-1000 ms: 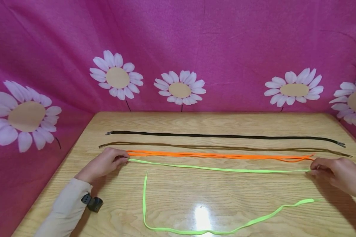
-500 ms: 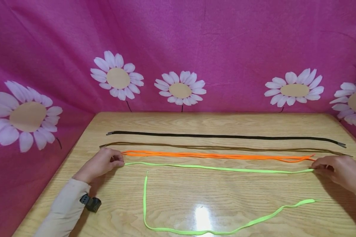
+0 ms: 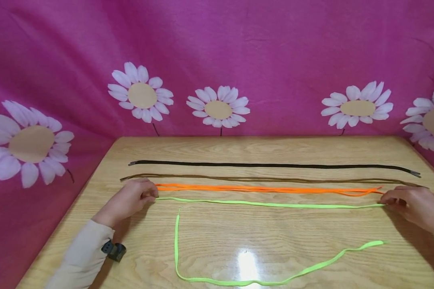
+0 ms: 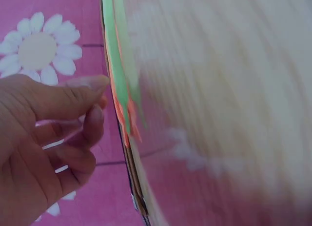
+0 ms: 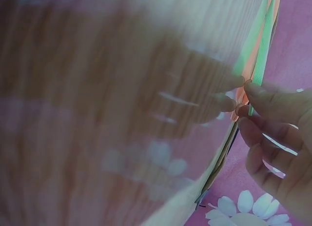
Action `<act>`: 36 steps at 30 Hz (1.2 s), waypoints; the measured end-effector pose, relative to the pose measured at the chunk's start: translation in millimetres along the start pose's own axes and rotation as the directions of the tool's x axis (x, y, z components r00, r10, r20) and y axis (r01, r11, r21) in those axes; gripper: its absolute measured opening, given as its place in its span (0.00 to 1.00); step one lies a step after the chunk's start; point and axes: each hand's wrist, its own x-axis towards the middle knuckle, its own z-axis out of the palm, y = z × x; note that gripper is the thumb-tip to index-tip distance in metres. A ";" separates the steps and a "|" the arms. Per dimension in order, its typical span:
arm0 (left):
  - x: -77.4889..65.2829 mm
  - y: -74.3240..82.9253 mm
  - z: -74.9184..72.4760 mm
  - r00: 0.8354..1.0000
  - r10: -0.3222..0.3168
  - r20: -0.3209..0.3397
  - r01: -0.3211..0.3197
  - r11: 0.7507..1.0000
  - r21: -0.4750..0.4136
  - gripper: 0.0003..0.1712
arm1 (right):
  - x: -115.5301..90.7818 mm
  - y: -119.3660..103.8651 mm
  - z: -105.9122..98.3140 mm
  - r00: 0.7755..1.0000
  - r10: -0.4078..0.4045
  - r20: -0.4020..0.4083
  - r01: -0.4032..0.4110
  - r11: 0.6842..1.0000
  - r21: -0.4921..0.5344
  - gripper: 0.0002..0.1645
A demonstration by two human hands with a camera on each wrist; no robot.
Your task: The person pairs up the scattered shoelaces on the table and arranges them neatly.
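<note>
A flat neon green shoelace (image 3: 275, 205) runs almost straight across the table between the hands. My right hand (image 3: 416, 208) pinches its right end between thumb and index finger, as the right wrist view shows. At its left end is my left hand (image 3: 128, 200); in the left wrist view the thumb and fingers (image 4: 100, 82) lie beside the lace, with its narrow tip (image 4: 127, 123) free of them. Just behind lie orange shoelaces (image 3: 249, 189), their left ends hidden by the left hand. Closer to the front, a second green shoelace (image 3: 176, 249) lies in a loose curve.
Brown shoelaces (image 3: 238, 179) and black shoelaces (image 3: 256, 165) stretch across the back of the wooden table (image 3: 260, 148). A pink cloth (image 3: 275, 48) with large daisies hangs behind and at the sides. Light glares off the tabletop near the front.
The green lace's left part has come down nearer the front and slackened. My left hand shifted left, then back right, and its fingers let go of the lace. The right hand keeps its pinch.
</note>
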 end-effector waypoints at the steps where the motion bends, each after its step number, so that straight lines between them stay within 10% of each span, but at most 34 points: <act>1: 0.4 2.8 0.8 1.000 0.029 0.000 -0.029 1.000 -0.001 0.09 | 0.7 0.0 -0.2 1.000 0.001 0.004 -0.001 1.000 -0.008 0.36; 4: 2.3 11.4 2.9 0.994 0.104 0.018 -0.104 0.995 -0.013 0.11 | 0.9 -1.4 -1.3 0.998 0.026 0.049 -0.025 1.000 -0.018 0.12; 10: 3.8 31.8 9.0 0.947 0.272 0.169 -0.251 0.958 -0.136 0.19 | 0.4 -13.3 -7.0 0.996 0.080 0.042 -0.080 0.997 -0.018 0.34; 14: 5.7 40.6 14.6 0.920 0.332 0.209 -0.301 0.939 -0.169 0.22 | -2.4 -33.5 -12.2 0.996 0.037 0.078 -0.050 0.985 0.167 0.18; 22: 10.9 38.9 20.0 0.921 0.331 0.207 -0.304 0.941 -0.150 0.17 | -7.0 -58.2 -11.2 0.969 -0.139 0.206 -0.015 0.795 0.606 0.30; 29: 13.3 40.4 19.9 0.931 0.294 0.217 -0.265 0.952 -0.155 0.13 | -6.3 -63.4 -11.5 0.961 -0.136 0.239 0.019 0.899 0.437 0.36; 36: 10.1 37.4 19.2 0.930 0.298 0.215 -0.273 0.952 -0.141 0.16 | -9.0 -61.9 -14.6 0.928 -0.076 0.366 -0.068 0.928 0.367 0.34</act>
